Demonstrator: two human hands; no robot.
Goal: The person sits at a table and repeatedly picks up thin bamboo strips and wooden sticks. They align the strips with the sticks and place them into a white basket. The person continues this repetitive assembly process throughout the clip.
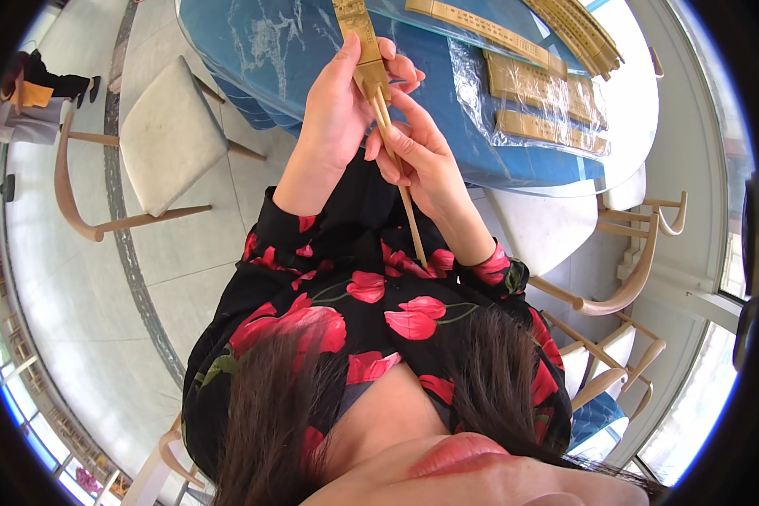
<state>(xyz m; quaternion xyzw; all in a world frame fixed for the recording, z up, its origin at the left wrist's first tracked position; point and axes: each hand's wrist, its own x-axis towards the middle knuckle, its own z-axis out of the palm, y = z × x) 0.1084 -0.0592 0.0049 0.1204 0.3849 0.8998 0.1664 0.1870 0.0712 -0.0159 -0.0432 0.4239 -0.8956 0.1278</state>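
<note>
At upper centre, the left hand clamps a flat bamboo slat; the right hand pinches a thin bamboo stick. Clear plastic wrap at upper right encloses more slats.

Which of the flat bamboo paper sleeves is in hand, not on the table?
The flat bamboo-coloured paper sleeve gripped by the left hand, chopsticks protruding toward the right hand. The other sleeves lie on the blue table.
</note>
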